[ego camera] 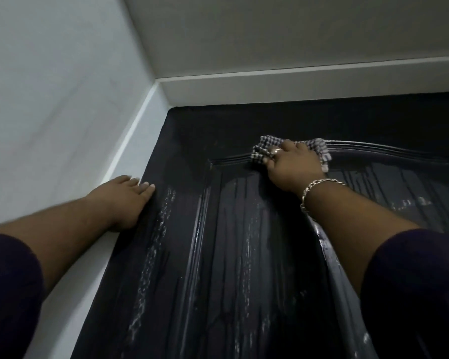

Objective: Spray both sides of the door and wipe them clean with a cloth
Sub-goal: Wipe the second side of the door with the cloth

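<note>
Head view: pale grey walls and a grey ceiling are seen above a white door frame. The dark, glossy, panelled wooden door fills the lower frame, streaked with white spray foam runs. A grey-and-white checked cloth is bunched and gripped in the right hand, fingers curled round it, and pressed on the raised arched moulding near the door top. The left hand is laid flat, fingers straight and together, on the door's left edge beside the frame. Risk, as judged: drips are run down unwiped at left, so streaks may dry; the moulding grooves may be skipped by a bunched cloth; the door may swing if the brace is lifted. A gold chain bracelet and dark sleeves are noted. No spray bottle is seen. Nothing blocks the wiping path.
</note>
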